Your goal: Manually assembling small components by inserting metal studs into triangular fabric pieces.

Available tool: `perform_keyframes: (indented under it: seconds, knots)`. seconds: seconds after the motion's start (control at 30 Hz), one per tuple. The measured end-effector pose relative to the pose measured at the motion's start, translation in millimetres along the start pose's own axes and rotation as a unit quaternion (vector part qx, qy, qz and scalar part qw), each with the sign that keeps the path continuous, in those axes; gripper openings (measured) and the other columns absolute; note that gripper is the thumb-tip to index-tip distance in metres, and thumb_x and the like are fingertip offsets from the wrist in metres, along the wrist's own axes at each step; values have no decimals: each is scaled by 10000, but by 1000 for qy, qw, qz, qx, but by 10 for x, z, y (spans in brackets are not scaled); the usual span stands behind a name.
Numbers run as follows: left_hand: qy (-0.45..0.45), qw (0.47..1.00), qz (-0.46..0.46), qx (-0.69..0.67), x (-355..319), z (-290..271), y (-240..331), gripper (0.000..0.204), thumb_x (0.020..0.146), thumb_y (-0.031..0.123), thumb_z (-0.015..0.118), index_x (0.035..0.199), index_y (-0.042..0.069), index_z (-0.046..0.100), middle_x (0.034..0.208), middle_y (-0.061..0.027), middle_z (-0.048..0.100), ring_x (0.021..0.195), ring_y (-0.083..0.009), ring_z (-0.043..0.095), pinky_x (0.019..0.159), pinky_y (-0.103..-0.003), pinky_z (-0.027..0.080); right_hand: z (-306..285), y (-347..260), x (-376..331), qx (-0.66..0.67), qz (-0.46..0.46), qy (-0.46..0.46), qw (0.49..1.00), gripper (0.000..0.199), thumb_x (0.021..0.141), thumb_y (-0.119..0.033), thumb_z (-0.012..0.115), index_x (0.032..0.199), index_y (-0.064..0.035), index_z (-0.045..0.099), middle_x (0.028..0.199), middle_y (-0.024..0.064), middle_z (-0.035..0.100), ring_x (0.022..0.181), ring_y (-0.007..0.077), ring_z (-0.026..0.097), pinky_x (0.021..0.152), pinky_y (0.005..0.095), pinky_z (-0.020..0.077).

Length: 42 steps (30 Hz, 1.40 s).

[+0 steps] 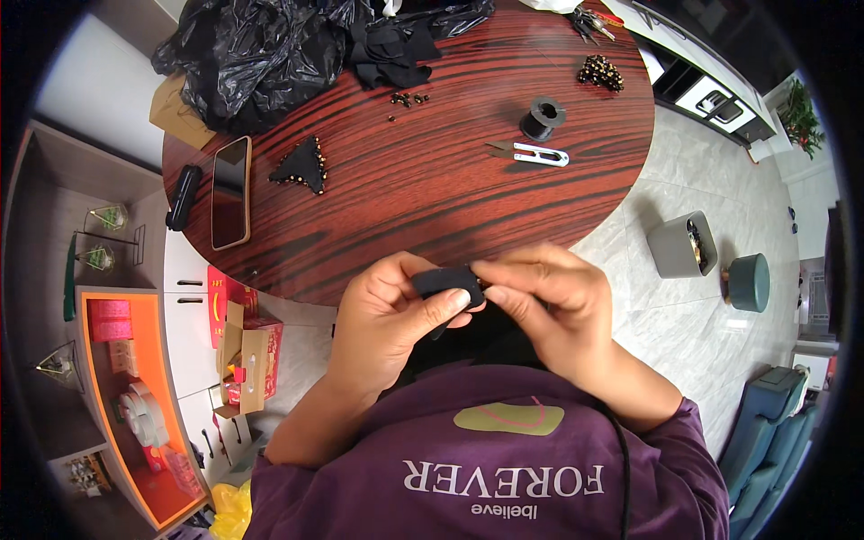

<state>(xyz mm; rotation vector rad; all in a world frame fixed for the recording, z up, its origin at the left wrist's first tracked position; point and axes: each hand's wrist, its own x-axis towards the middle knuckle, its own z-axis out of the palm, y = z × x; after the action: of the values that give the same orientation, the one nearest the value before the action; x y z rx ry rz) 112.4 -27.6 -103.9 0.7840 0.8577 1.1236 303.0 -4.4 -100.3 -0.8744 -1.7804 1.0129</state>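
Note:
A folded piece of black fabric is gripped between the thumb and fingers of my left hand, just off the table's near edge. At the fabric's right edge, my right hand is closed in a pinch. A small gold-coloured spot shows by its fingertips, too small to name. On the table lie a black cloth triangle edged with gold beads, a few loose beads, a spool of black thread and white-handled thread snips.
The oval wooden table also bears a phone, a black case, black plastic bags, black cloth scraps and a bead heap. A grey bin and green stool stand rightward.

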Motion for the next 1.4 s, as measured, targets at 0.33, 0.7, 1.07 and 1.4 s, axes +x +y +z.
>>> perform_keyframes:
  seconds: [0.33, 0.7, 1.07, 1.4]
  knots:
    - [29, 992, 12, -125, 26, 84, -21, 70, 904, -15, 571, 953, 33, 557, 840, -60, 610, 725, -83, 566, 666, -202, 476, 113, -35, 106, -270, -243, 81, 928, 149, 757, -96, 683, 904, -78, 692, 1029, 82, 601, 916, 218, 554, 815, 366, 438]
    - [92, 994, 56, -32, 21, 136, -29, 142, 889, -1, 615, 839, 68, 501, 765, -48, 590, 630, -70, 526, 587, -164, 434, 18, -64, 241, -298, -386, -29, 872, 68, 771, -102, 669, 836, -123, 675, 980, 33, 632, 958, 185, 564, 883, 386, 429]
    - [142, 973, 172, 54, 204, -130, -30, 231, 866, -70, 595, 829, 49, 402, 969, -218, 656, 862, -221, 685, 708, -236, 547, -146, -121, -120, 429, 19, 70, 900, 159, 989, -234, 492, 1028, -98, 419, 506, 33, 522, 451, 203, 573, 618, 335, 575]
    - [153, 942, 278, 109, 335, 43, 108, 225, 849, -103, 596, 841, 23, 410, 977, -212, 657, 830, -209, 677, 725, -238, 545, -170, 43, 249, 354, 276, 14, 893, 114, 920, -98, 600, 1022, -60, 566, 588, -59, 440, 491, 21, 352, 458, 164, 323]
